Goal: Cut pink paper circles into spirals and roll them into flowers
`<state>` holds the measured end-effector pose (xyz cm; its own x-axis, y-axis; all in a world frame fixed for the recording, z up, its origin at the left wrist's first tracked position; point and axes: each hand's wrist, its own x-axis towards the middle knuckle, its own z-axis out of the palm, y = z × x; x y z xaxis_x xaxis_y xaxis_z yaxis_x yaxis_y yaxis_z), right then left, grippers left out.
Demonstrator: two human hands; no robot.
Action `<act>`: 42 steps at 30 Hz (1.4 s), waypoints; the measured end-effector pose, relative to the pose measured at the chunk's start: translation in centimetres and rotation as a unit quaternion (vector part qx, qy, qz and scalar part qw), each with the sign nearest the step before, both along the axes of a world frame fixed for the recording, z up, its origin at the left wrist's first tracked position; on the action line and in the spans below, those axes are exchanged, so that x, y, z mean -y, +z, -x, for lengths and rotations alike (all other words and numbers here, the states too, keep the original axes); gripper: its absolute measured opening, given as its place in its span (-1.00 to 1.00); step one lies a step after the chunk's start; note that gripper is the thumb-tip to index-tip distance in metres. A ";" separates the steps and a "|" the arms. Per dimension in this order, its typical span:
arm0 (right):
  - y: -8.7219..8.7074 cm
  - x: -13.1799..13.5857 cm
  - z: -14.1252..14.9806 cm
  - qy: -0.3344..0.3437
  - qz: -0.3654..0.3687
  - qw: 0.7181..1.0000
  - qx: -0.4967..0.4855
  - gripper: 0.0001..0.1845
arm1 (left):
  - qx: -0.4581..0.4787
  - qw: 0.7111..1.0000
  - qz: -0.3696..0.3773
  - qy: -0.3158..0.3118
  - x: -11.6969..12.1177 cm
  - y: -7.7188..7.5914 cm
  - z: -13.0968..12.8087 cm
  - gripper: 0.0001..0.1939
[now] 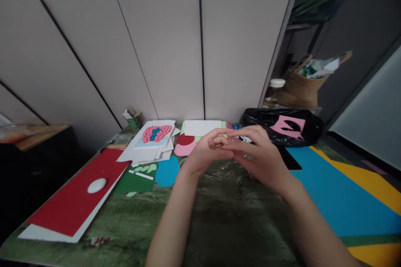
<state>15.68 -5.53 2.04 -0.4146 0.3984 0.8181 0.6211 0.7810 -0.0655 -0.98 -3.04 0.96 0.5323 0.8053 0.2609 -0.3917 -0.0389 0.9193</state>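
My left hand (206,152) and my right hand (255,150) are raised over the middle of the green table, fingertips meeting. The left hand has its index finger stretched out and its other fingers loosely bent, with gaps between them. On the right hand the fingers are spread and reach across to the left fingertips. No object shows in either hand. Behind them lie a pink paper piece (185,149), a dark red paper circle (185,140) and a white sheet (203,127). A blue paper circle (167,171) is left of my left wrist.
At left, a white oval object (97,185) rests on red paper (72,200). Further back is a picture with pink and blue pieces (156,135) on white sheets. Blue paper (341,196), a black plastic bag (260,117) and a woven basket (302,89) stand right.
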 end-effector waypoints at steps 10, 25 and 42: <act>-0.2 0.3 0.1 0.015 0.023 0.998 0.061 -0.79 | -0.133 0.987 -0.086 0.006 0.3 0.6 1.3 -0.42; -1.4 -0.3 1.7 -0.043 -0.029 0.982 -0.179 -0.85 | 0.075 0.995 0.058 -0.011 0.0 -0.4 -1.7 -0.57; -0.4 0.5 0.4 0.011 0.062 0.998 0.026 -0.74 | -0.098 0.994 -0.045 -0.006 0.0 0.4 1.4 -0.34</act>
